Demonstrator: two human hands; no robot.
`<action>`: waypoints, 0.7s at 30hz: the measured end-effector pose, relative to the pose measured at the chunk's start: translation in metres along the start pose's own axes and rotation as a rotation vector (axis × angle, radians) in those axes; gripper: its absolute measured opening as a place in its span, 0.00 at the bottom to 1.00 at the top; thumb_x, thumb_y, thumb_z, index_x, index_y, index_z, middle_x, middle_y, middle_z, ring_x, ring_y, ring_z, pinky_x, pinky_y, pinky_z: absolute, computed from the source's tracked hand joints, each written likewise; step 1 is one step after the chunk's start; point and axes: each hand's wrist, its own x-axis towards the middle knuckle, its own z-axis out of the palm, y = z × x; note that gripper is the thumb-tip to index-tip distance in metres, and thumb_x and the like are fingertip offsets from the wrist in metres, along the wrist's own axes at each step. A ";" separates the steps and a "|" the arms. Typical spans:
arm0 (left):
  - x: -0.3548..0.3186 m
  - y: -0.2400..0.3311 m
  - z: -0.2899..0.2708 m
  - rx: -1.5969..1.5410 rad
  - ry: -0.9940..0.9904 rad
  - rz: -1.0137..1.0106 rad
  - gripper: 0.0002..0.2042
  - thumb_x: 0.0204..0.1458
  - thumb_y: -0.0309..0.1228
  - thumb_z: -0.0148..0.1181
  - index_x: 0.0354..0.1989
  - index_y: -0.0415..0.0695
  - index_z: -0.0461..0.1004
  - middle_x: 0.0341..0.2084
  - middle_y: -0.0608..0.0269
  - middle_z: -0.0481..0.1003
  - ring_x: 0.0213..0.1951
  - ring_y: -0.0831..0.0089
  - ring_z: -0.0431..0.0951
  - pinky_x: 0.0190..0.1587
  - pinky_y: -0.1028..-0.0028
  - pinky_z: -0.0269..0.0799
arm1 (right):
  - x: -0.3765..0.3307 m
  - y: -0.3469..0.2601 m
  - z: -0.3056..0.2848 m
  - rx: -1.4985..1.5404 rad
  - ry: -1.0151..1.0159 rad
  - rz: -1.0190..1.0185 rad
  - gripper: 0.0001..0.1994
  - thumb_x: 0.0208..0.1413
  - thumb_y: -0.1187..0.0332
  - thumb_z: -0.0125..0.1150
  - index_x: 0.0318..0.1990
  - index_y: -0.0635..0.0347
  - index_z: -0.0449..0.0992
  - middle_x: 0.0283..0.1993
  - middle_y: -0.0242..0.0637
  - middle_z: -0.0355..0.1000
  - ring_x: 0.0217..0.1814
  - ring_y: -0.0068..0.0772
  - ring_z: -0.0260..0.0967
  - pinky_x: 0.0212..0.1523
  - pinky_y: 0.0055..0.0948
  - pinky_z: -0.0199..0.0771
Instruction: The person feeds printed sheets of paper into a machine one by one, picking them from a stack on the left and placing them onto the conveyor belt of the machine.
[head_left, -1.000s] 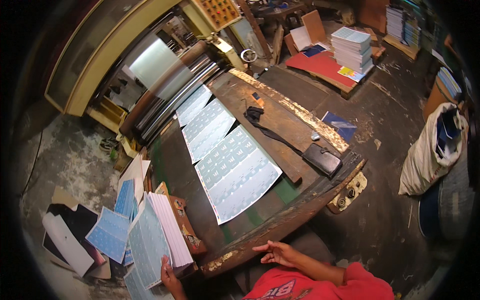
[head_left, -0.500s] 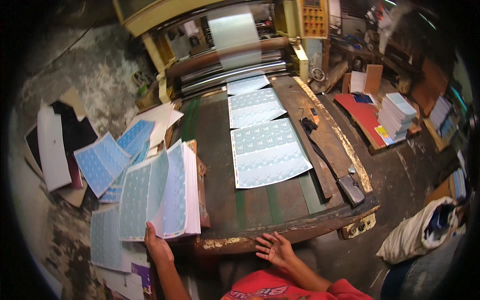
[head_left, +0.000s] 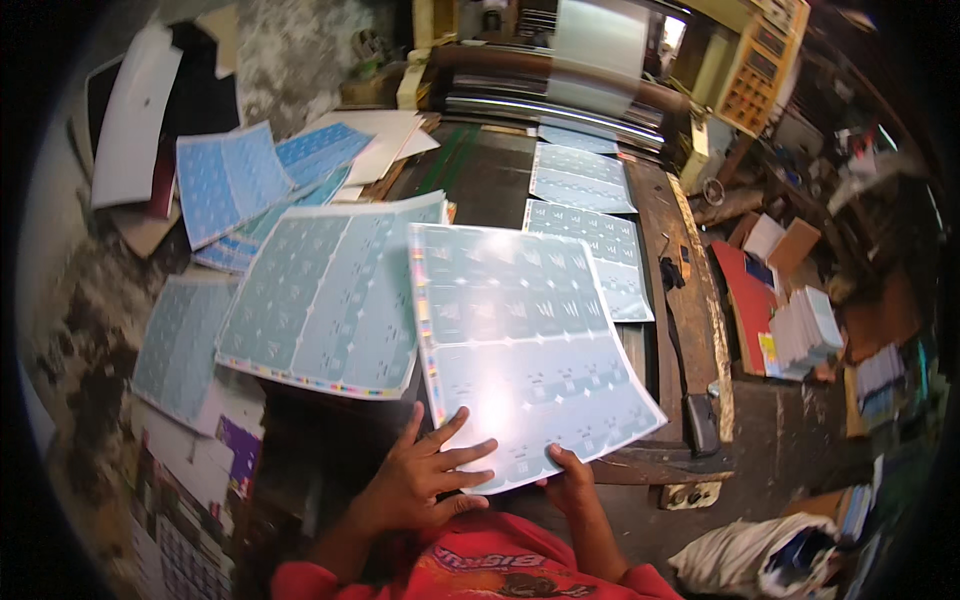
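A large glossy printed sheet (head_left: 520, 340), pale blue-green with rows of small patterns, lies in front of me over the table's near edge. My left hand (head_left: 425, 480) rests flat on its near corner with fingers spread. My right hand (head_left: 572, 482) pinches the sheet's near edge between thumb and fingers. To the left lies a stack of similar sheets (head_left: 325, 295), partly under the held one.
Two more printed sheets (head_left: 590, 235) lie on the dark wooden table (head_left: 700, 300) leading to a roller machine (head_left: 560, 85). Loose blue sheets (head_left: 230, 180) and cards litter the floor at left. Stacked paper (head_left: 805, 330) and a white sack (head_left: 760, 560) sit at right.
The view has swung left and closer. A sheet now lies in front of me; both hands have come onto its near edge, where earlier the left held the stack and the right hovered free.
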 end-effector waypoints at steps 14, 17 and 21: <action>-0.018 -0.086 0.011 0.288 0.534 -0.341 0.12 0.52 0.29 0.64 0.44 0.40 0.80 0.44 0.55 0.81 0.52 0.54 0.77 0.56 0.58 0.66 | 0.017 0.063 -0.069 0.155 0.215 0.134 0.27 0.67 0.46 0.43 0.50 0.67 0.69 0.33 0.48 0.77 0.30 0.34 0.74 0.41 0.38 0.77; -0.018 -0.080 -0.004 0.196 0.512 -0.350 0.11 0.52 0.31 0.66 0.42 0.41 0.81 0.44 0.55 0.81 0.52 0.54 0.78 0.56 0.60 0.66 | 0.048 0.050 -0.072 0.210 0.195 0.128 0.34 0.63 0.39 0.42 0.47 0.70 0.71 0.31 0.48 0.76 0.29 0.38 0.73 0.44 0.44 0.75; -0.002 -0.094 -0.004 0.007 0.474 -0.336 0.11 0.56 0.32 0.61 0.46 0.43 0.80 0.47 0.55 0.79 0.54 0.55 0.76 0.56 0.60 0.67 | 0.090 0.032 -0.093 0.262 0.164 -0.077 0.31 0.64 0.40 0.40 0.51 0.63 0.67 0.32 0.40 0.72 0.30 0.37 0.68 0.40 0.41 0.70</action>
